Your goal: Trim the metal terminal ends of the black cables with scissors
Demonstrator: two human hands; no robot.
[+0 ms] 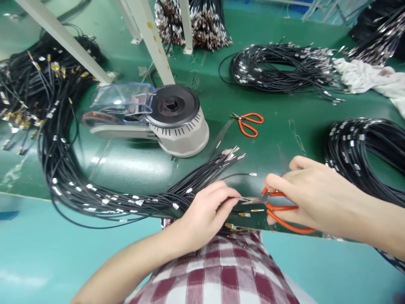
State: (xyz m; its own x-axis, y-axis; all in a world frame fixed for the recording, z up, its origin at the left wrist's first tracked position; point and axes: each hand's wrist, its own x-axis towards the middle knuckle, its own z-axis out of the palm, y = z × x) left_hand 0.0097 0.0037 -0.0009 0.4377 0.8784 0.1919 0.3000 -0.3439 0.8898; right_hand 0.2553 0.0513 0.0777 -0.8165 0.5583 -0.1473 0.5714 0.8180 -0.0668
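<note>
My right hand [300,194] grips a pair of orange-handled scissors [281,209], their blades pointing left at the cable end by my other hand's fingertips. Between thumb and forefinger, my left hand [210,207] pinches the end of a thin black cable; the tip itself is partly hidden by the blades. Under and behind my left hand runs a long bundle of black cables [126,202] with white tags, curving to the left. Several of its loose ends [230,154] fan out just above my left hand, and others with yellow tips lie below the scissors.
A round grey tape dispenser [180,122] stands behind the bundle. A second pair of orange-handled scissors [249,122] lies on the green table [209,84]. Coiled cables [275,69] lie at the back, another coil [357,143] at right, beside a white cloth [370,80]. White metal posts [155,42] rise at the back.
</note>
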